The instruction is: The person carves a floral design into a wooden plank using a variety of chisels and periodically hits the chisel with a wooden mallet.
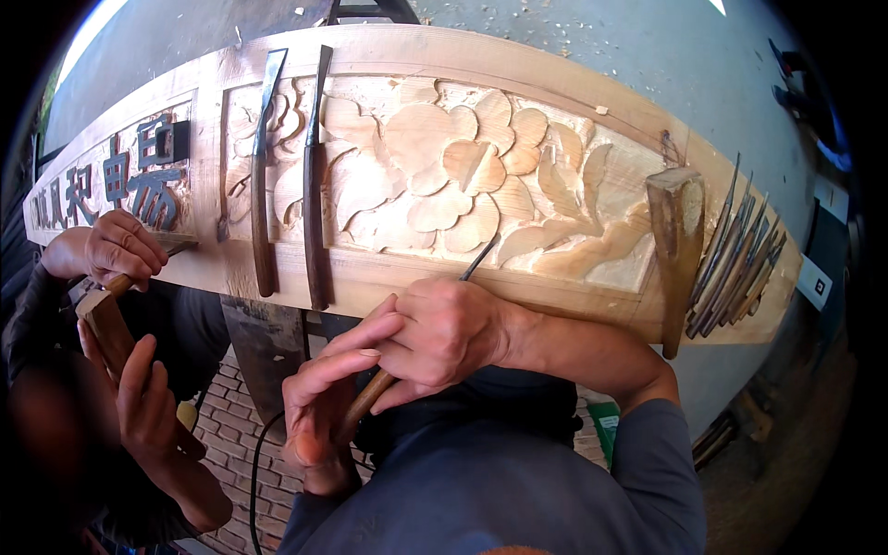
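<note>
Far left of frame: a co-worker's hands [116, 248] hold a chisel against the dark lettered end of the board [388, 277], with a wooden mallet [104, 328] in the lower hand, placed to strike.

Left of centre: two spare chisels [263, 185] lie across the board, handles toward the near edge, within easy reach.

Centre: the flower relief [453, 171] faces up. The gouge [393, 370] runs from the lower centre up to the relief's lower edge, blade tip on the carving.

Lower centre: left hand [319, 407], grip half closed, fingers curled round the gouge handle, pushing from behind. Right hand [444, 333], grip closed over the shaft near the board's edge, wrist bent, steadying the blade.

Right: a second mallet [675, 240] rests on the board; beside it a row of gouges [735, 259] is fanned out.
</note>
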{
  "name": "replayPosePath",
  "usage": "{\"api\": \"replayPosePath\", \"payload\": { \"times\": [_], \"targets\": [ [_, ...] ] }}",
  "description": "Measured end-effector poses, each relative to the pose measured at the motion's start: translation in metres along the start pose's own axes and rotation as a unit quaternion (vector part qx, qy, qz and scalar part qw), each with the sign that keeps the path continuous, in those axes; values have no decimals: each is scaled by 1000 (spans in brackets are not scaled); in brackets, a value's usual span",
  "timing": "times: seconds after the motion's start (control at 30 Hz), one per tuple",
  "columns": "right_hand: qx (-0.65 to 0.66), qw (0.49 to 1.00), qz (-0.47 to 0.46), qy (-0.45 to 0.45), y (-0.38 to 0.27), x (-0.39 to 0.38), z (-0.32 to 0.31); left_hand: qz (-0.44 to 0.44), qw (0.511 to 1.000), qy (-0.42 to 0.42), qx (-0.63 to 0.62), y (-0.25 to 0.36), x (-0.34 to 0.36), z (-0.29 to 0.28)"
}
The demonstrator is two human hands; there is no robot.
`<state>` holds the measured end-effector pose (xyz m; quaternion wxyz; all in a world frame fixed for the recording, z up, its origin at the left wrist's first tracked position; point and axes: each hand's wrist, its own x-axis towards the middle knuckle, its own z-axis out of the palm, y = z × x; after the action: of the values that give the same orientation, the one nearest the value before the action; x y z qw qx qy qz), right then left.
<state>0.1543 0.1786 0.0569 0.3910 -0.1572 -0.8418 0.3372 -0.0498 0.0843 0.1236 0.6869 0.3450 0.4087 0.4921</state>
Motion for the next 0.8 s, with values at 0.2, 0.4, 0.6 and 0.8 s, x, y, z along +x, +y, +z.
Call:
{"api": "replayPosePath", "payload": {
  "times": [0.2, 0.4, 0.6, 0.8],
  "targets": [
    [-3, 1000, 11, 0, -1, -3, 0, -19, 1000, 21, 2, 3, 2, 6],
    [-16, 1000, 3, -1, 4, -4, 2, -15, 1000, 16, 17, -1, 5, 3],
    [-22, 999, 9, -32, 8, -5, 4, -19, 999, 26, -29, -14, 3, -10],
    [-14, 999, -8, -41, 8, -5, 3, -7, 999, 36, -10, -22, -7, -9]
  ]
}}
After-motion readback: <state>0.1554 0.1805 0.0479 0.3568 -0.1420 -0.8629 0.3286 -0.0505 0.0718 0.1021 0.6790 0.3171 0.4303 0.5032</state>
